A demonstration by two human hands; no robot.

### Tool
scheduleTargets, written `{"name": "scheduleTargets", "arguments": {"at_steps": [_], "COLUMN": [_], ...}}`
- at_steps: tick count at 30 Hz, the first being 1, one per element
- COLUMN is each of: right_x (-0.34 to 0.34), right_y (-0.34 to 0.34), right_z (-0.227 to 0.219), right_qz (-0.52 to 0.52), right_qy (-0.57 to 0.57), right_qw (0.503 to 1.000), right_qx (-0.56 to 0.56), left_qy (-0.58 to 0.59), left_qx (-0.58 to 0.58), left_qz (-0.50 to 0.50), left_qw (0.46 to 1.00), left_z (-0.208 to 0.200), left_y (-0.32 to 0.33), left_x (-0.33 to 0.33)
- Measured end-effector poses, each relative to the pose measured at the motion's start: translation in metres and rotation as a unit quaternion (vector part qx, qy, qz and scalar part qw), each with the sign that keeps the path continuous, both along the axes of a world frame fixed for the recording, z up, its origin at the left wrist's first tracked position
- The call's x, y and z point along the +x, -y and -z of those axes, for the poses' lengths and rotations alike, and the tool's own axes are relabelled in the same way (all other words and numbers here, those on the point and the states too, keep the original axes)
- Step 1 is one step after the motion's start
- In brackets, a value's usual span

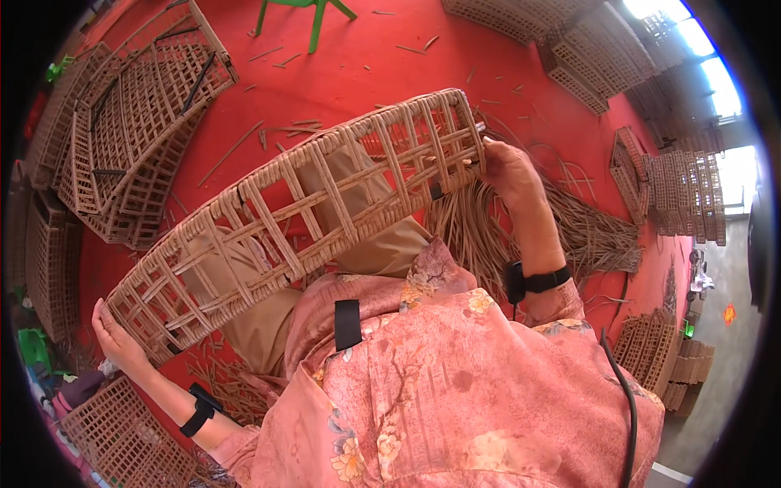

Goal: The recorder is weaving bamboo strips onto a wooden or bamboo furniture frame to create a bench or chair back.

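Observation:
A long woven basket (281, 232) of brown wicker with open lattice sides lies tilted across my lap, its left end lower in the view than its right. My left hand (120, 342) grips the left end, with part of the fingers hidden by the weave. At the upper right end, my right hand (514, 172) is closed on the corner, fingers bent at the edge. A small pale thing shows near those fingers, too small to make out. Beside that corner, a big bundle of loose wicker strands (598, 228) spreads over the floor.
More woven baskets (142, 122) are stacked at the left, with a flat lattice panel (126, 427) at lower left. Basket stacks (606, 53) also stand at the far right. Cut wicker scraps litter the red floor (325, 81). A green stool (316, 24) stands at the far side.

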State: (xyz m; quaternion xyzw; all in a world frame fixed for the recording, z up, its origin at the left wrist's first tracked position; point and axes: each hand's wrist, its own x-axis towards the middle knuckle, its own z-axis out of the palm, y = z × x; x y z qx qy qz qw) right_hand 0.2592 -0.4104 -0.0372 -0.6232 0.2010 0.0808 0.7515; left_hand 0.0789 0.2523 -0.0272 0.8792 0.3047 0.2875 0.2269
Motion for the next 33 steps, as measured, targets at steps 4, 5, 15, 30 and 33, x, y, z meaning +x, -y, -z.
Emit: {"name": "scheduleTargets", "arguments": {"at_steps": [4, 5, 15, 30, 33], "right_x": [-0.005, -0.002, 0.035, 0.073, 0.065], "right_y": [-0.026, -0.017, 0.007, -0.041, -0.043], "right_z": [-0.051, -0.041, 0.02, -0.005, -0.009], "right_qz": [-0.019, 0.005, -0.02, 0.038, -0.085], "right_qy": [0.105, 0.148, 0.033, 0.199, 0.384], "right_qw": [0.777, 0.802, 0.988, 0.974, 0.868], "right_qx": [-0.62, -0.578, 0.149, 0.104, -0.304], "left_qy": [0.001, -0.003, 0.002, 0.023, 0.001], "left_qx": [0.028, 0.039, 0.171, 0.051, 0.114], "left_qz": [-0.023, -0.039, -0.093, -0.141, -0.148], "left_qw": [0.999, 0.998, 0.981, 0.988, 0.982], "left_z": [0.001, 0.002, 0.002, -0.004, -0.009], "left_y": [0.002, 0.004, 0.005, 0.003, 0.01], "left_x": [-0.001, 0.001, -0.009, -0.009, -0.013]}}
